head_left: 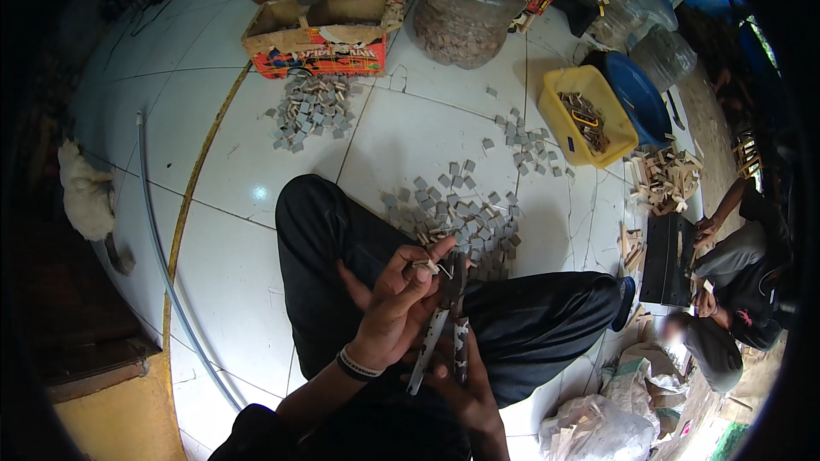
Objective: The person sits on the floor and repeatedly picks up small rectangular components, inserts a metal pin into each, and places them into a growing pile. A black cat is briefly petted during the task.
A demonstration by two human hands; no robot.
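Between the thumb and fingers of my left hand (389,316) is a small pale wooden piece (427,266), with what looks like a thin wire end beside it. My right hand (465,393) is closed round the handles of a pair of pliers (461,346), whose paint is worn and flaked. Their dark jaws point away from me, close by the piece in my left hand; whether they touch it I cannot tell. On the floor past my crossed legs lies a loose heap of small grey-topped wooden blocks (478,226).
More blocks (316,109) lie before a cardboard box (320,58). Beyond stand a big plastic container (465,13), a yellow basin (589,141) and a blue tub (636,94). Another person (752,265) sits at right near wood scraps (670,177). A hose (158,239) and a cat (84,192) are left.
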